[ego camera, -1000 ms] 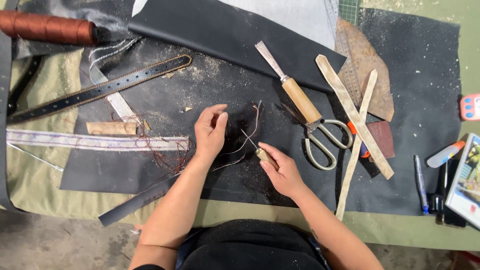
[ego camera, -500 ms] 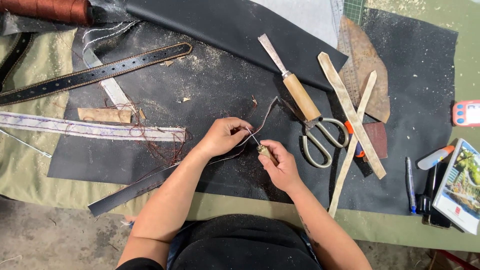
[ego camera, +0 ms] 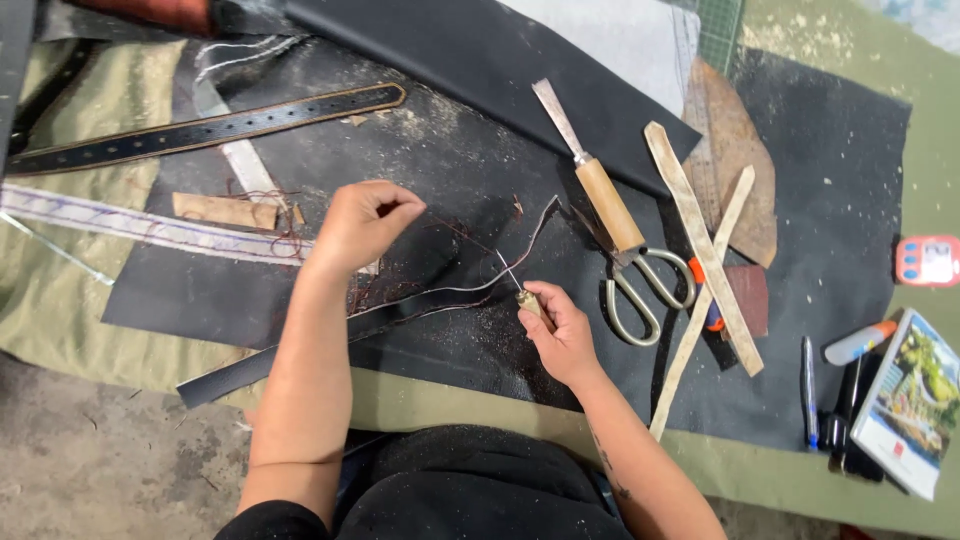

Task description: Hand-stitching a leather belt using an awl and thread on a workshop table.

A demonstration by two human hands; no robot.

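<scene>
Black leather strap (ego camera: 400, 315): lay at frame centre, running toward the lower left.
Left hand (ego camera: 362, 225): fingers closed, pinching thread (ego camera: 455, 232).
Right hand (ego camera: 562, 335): clenched around awl (ego camera: 522, 290), tip at the strap.

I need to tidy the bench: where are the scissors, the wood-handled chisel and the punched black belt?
scissors (ego camera: 650, 290): head view, on the handle loops.
wood-handled chisel (ego camera: 605, 200): head view, on the wooden handle.
punched black belt (ego camera: 200, 130): head view, mid-strap.
</scene>
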